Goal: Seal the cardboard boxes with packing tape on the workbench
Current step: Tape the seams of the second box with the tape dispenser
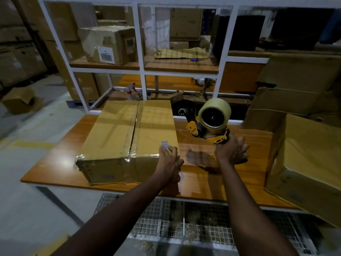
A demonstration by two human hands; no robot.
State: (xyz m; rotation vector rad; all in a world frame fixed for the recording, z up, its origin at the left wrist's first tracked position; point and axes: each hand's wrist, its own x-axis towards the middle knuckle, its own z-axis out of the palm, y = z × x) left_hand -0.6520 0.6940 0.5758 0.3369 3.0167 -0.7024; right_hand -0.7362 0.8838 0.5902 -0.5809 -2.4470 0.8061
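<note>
Seam (135, 126): runs 12 to 6 o'clock along box (114, 130).
Left hand (168, 161): your fingers lie flat on the near corner.
Right hand (231, 150): grips tape dispenser (214, 119), 3 o'clock of seam.

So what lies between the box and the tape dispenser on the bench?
Head view: only bare workbench between box and tape dispenser, with a blurred shadow on it.

Two arms are appearing in the head view. The left forearm (120, 209) and the right forearm (245, 206) are showing bare along their whole visible length, from the lower frame edge up to the wrists. The left hand (170, 161) and the right hand (230, 150) are likewise showing bare. A small bright glint is sitting beside the left hand's fingers (173, 151); whether it is marking a ring cannot be told.
</note>
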